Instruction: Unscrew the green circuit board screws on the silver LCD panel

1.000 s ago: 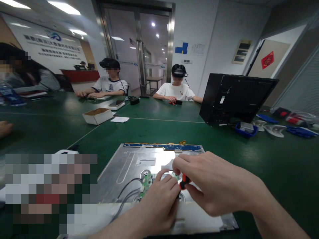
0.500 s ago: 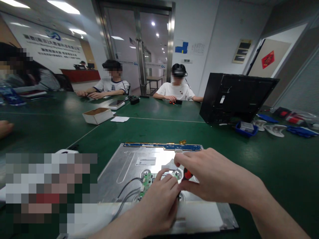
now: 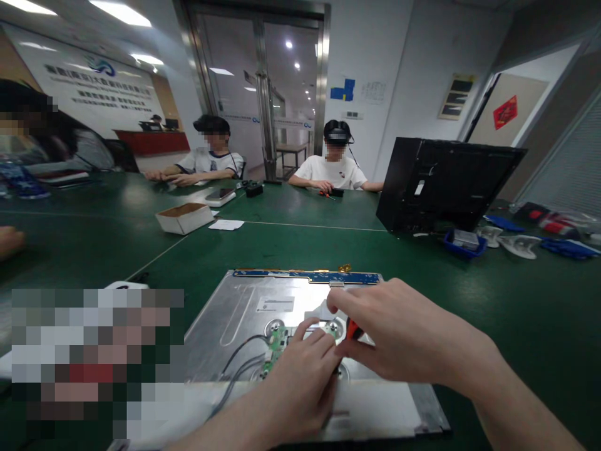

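Observation:
A silver metal panel (image 3: 211,332) lies on the green table, with a blue circuit strip (image 3: 282,274) along its far edge and a green circuit board (image 3: 276,351) near its middle. My right hand (image 3: 375,326) is closed around a red and black screwdriver (image 3: 354,329), whose tip is hidden behind my fingers. My left hand (image 3: 310,357) rests over the green board, its fingertips beside the screwdriver; whether it pinches anything is hidden. Grey and black cables (image 3: 239,376) run from the left side of the board.
A black monitor housing (image 3: 451,181) stands at the right, near a blue tray (image 3: 464,244) and gloves (image 3: 568,248). An open white box (image 3: 184,220) and a paper (image 3: 226,225) lie beyond the panel. Several people sit around the table (image 3: 291,244).
The red screwdriver handle has turned slightly in my right hand. Both hands keep almost the same place.

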Available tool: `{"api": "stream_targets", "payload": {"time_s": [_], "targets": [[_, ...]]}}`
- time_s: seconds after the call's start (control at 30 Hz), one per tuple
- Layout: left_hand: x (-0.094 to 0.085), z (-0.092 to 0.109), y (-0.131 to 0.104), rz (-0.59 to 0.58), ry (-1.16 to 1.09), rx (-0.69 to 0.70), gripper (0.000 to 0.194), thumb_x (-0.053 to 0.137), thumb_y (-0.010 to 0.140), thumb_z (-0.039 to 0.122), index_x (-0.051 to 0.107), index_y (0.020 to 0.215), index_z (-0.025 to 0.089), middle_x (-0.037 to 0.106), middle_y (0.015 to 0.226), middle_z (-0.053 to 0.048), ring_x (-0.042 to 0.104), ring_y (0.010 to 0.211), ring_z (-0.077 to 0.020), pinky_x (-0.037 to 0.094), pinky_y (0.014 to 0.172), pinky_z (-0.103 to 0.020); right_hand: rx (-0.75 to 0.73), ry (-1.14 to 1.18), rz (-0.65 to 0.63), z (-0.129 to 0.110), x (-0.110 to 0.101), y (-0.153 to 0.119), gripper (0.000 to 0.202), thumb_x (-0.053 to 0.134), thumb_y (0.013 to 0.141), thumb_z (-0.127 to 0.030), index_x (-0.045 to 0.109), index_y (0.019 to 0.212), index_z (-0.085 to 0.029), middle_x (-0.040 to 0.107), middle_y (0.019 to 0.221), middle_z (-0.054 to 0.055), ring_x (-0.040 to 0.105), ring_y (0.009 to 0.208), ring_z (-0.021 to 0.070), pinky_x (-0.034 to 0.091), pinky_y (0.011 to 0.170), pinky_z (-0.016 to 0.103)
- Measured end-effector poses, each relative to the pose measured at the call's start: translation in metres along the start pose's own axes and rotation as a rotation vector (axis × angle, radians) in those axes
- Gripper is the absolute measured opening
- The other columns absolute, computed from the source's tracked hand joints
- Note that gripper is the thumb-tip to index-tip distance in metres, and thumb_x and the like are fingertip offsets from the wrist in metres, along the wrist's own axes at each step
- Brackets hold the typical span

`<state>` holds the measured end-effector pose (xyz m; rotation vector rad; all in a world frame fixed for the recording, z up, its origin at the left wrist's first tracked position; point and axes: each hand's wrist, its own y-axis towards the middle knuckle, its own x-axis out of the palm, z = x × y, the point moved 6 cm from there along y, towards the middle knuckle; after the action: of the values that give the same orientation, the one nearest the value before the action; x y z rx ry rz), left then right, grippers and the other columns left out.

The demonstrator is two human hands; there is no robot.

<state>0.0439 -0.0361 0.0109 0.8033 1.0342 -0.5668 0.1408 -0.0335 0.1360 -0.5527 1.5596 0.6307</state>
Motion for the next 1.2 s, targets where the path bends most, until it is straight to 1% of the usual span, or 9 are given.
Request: {"api": "stream_targets", "payload": {"time_s": [0.07,0.2,0.47,0.6,0.7,0.83,0.93,1.03,1.2], "targets": [[0.0014,-0.0004,0.0001,-0.013,0.005,-0.003,0.019,0.051,0.081,0.019,0.058,0.099,0.021,0.065,0.1,-0.006,0.058,0.098,-0.0257,0.03,0.106,-0.049,-0.041,0.033,0.006,-0.0031,-0.0021,-0.0023,0.016,0.054,0.085,-0.025,0.051,0.101,-0.021,0.068,0.092,0.002,0.061,0.072,0.0196,0.024,0.051,0.029],[0.0009,0.0004,0.0002,-0.018,-0.009,-0.003,0.021,0.052,0.081,0.019,0.058,0.101,0.021,0.065,0.101,-0.007,0.058,0.098,-0.0255,0.03,0.106,-0.049,-0.054,0.027,0.017,-0.0051,-0.0036,-0.0033,0.012,0.052,0.083,-0.019,0.05,0.095,-0.02,0.067,0.09,0.002,0.058,0.067,0.0176,0.024,0.051,0.03],[-0.0039,0.001,0.0004,0.011,-0.038,-0.01,0.018,0.051,0.082,0.019,0.06,0.098,0.02,0.066,0.099,-0.005,0.059,0.096,-0.0242,0.026,0.109,-0.049,0.048,-0.02,-0.016,0.0023,0.0016,0.0033,0.01,0.054,0.09,-0.03,0.051,0.096,-0.022,0.07,0.083,0.001,0.062,0.066,0.0191,0.021,0.051,0.028],[-0.0006,-0.0004,0.0004,-0.002,-0.023,-0.022,0.016,0.052,0.08,0.018,0.06,0.094,0.02,0.066,0.097,-0.006,0.058,0.095,-0.0247,0.027,0.108,-0.05,0.004,0.011,-0.017,-0.0003,-0.0013,0.0004,0.012,0.056,0.087,-0.026,0.053,0.098,-0.022,0.068,0.091,0.002,0.062,0.072,0.0189,0.025,0.052,0.029],[0.0008,-0.0004,0.0007,-0.022,-0.013,-0.018,0.02,0.052,0.08,0.018,0.059,0.098,0.02,0.065,0.098,-0.006,0.058,0.095,-0.025,0.029,0.106,-0.049,-0.044,0.04,-0.02,-0.0039,-0.0032,-0.0022,0.015,0.055,0.084,-0.024,0.052,0.098,-0.021,0.067,0.093,0.003,0.059,0.072,0.0181,0.028,0.053,0.029],[0.0,0.0,0.0012,-0.031,0.002,-0.012,0.019,0.051,0.081,0.019,0.059,0.098,0.02,0.065,0.099,-0.007,0.058,0.096,-0.0255,0.031,0.105,-0.049,-0.061,0.036,-0.024,-0.0061,-0.0028,-0.0024,0.017,0.053,0.085,-0.019,0.051,0.102,-0.021,0.067,0.095,0.003,0.06,0.074,0.0186,0.031,0.054,0.029],[-0.0009,-0.0002,0.0009,-0.018,0.015,-0.011,0.018,0.051,0.081,0.019,0.059,0.097,0.021,0.066,0.098,-0.006,0.058,0.096,-0.0256,0.03,0.106,-0.05,-0.019,0.015,-0.028,-0.0043,-0.0018,0.0001,0.018,0.056,0.088,-0.024,0.052,0.105,-0.023,0.07,0.092,0.002,0.063,0.075,0.0196,0.03,0.055,0.029],[-0.0004,-0.0006,0.0006,-0.01,0.019,-0.013,0.017,0.052,0.081,0.019,0.06,0.096,0.021,0.066,0.1,-0.006,0.058,0.097,-0.0257,0.029,0.107,-0.051,0.023,-0.009,-0.04,-0.0015,-0.0008,0.0023,0.014,0.057,0.09,-0.03,0.054,0.102,-0.024,0.071,0.086,0.0,0.064,0.071,0.02,0.029,0.054,0.028],[0.0026,-0.0023,0.0008,-0.02,-0.008,-0.018,0.02,0.051,0.08,0.017,0.059,0.098,0.021,0.065,0.1,-0.006,0.058,0.097,-0.0254,0.029,0.106,-0.05,-0.043,0.016,-0.017,-0.0044,-0.0029,-0.0016,0.014,0.054,0.087,-0.025,0.053,0.101,-0.023,0.068,0.094,0.002,0.062,0.074,0.0195,0.031,0.055,0.029]]}}
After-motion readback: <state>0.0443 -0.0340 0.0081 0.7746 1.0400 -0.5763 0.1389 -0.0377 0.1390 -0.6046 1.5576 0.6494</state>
